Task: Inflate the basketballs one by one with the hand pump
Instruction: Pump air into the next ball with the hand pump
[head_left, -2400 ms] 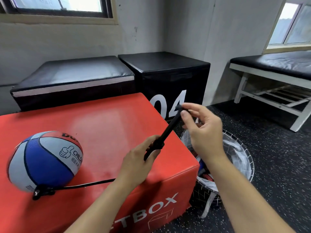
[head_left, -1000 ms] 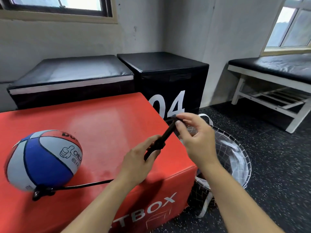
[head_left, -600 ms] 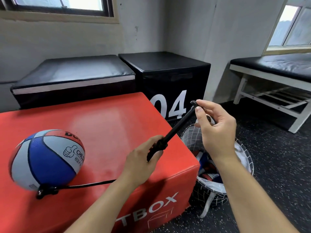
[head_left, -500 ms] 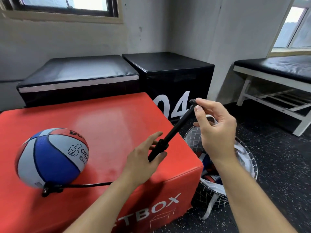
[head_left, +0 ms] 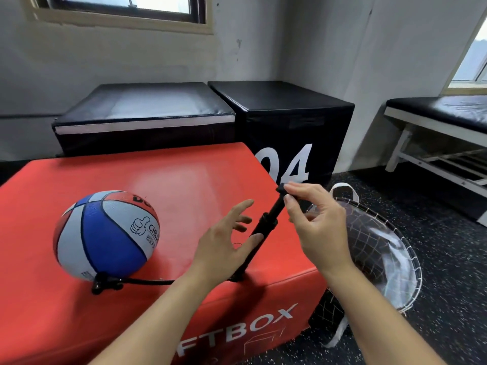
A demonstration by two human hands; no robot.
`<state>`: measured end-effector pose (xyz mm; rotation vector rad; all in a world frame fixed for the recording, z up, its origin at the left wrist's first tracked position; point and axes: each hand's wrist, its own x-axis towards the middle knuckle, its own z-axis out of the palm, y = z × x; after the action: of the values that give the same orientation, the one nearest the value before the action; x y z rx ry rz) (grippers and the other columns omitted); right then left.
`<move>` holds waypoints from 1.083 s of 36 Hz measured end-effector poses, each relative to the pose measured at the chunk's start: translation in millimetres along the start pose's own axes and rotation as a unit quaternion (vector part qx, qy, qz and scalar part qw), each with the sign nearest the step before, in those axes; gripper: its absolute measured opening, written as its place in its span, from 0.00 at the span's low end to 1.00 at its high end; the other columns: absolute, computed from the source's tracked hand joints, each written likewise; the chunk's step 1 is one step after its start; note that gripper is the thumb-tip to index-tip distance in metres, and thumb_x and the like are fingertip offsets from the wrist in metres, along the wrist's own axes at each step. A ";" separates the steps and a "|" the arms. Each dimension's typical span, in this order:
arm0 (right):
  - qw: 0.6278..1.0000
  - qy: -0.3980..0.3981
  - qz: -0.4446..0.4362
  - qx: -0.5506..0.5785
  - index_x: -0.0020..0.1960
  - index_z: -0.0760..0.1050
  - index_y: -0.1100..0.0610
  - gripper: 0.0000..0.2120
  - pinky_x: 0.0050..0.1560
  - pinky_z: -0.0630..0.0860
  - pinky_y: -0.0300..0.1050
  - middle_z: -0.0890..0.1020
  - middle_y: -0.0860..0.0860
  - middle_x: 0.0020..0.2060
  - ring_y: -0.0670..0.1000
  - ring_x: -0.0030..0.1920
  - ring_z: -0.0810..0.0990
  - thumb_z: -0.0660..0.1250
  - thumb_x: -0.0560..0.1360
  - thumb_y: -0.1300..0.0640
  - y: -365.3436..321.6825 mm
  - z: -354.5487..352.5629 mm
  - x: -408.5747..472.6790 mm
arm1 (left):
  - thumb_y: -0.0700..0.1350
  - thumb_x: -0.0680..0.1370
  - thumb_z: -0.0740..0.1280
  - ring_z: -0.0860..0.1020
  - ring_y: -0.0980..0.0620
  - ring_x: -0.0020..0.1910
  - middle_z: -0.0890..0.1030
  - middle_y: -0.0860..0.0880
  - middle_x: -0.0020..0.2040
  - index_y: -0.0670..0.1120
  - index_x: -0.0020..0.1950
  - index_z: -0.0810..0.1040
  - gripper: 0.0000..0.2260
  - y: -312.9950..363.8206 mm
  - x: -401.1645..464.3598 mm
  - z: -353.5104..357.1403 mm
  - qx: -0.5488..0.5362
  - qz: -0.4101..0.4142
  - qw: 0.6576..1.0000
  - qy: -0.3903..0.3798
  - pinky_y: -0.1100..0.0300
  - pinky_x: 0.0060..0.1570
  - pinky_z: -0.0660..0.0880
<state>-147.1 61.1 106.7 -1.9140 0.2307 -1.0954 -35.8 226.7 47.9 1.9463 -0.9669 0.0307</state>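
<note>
Head view: right hand (head_left: 320,227) pinches the hand pump (head_left: 266,225) handle, left hand (head_left: 224,246) fingers released beside it. The basketball (head_left: 106,235) near the red box's (head_left: 184,180) left edge looks round, hose attached; more balls likely wait in the mesh basket (head_left: 379,248).

Two bare forearms are showing, coming into view from about 6 o'clock and 5 o'clock. No sleeves are covering them as far as the bottom edge, and nothing is showing on either wrist: no watch, band or bracelet. The left hand (head_left: 224,248) and the right hand (head_left: 320,230) are wearing no gloves and no rings on the fingers that are visible. The fingernails are looking short and unpainted. The rest of the person is lying outside the frame.
</note>
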 end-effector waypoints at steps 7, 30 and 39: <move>0.999 -0.043 0.000 -0.026 0.57 0.86 0.52 0.08 0.40 0.83 0.41 0.84 0.40 0.57 0.43 0.62 0.82 0.73 0.80 0.61 4.3 16.8 -20.0 | 0.65 0.75 0.67 0.82 0.62 0.56 0.82 0.63 0.58 0.71 0.76 0.66 0.29 2.2 1.6 2.3 -0.006 -0.006 1.000 -0.006 0.50 0.56 0.80; 0.997 0.076 0.004 0.029 0.57 0.85 0.50 0.08 0.49 0.85 0.58 0.85 0.44 0.54 0.51 0.57 0.84 0.72 0.81 0.60 -11.6 -57.7 20.0 | 0.49 0.82 0.72 0.81 0.60 0.61 0.81 0.70 0.61 0.71 0.73 0.68 0.26 19.7 5.7 35.2 0.046 0.026 0.998 -0.046 0.50 0.59 0.80; 0.992 0.120 0.016 0.024 0.58 0.85 0.51 0.07 0.46 0.85 0.58 0.86 0.46 0.53 0.50 0.57 0.84 0.72 0.82 0.59 -17.6 -64.8 23.5 | 0.51 0.80 0.73 0.81 0.59 0.59 0.81 0.67 0.61 0.71 0.74 0.67 0.28 16.4 5.3 39.6 0.058 0.023 0.997 -0.044 0.50 0.59 0.79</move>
<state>-187.2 19.4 148.0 -1.7285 0.3642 -1.2976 -56.3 189.6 39.6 2.0458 -1.0892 0.0295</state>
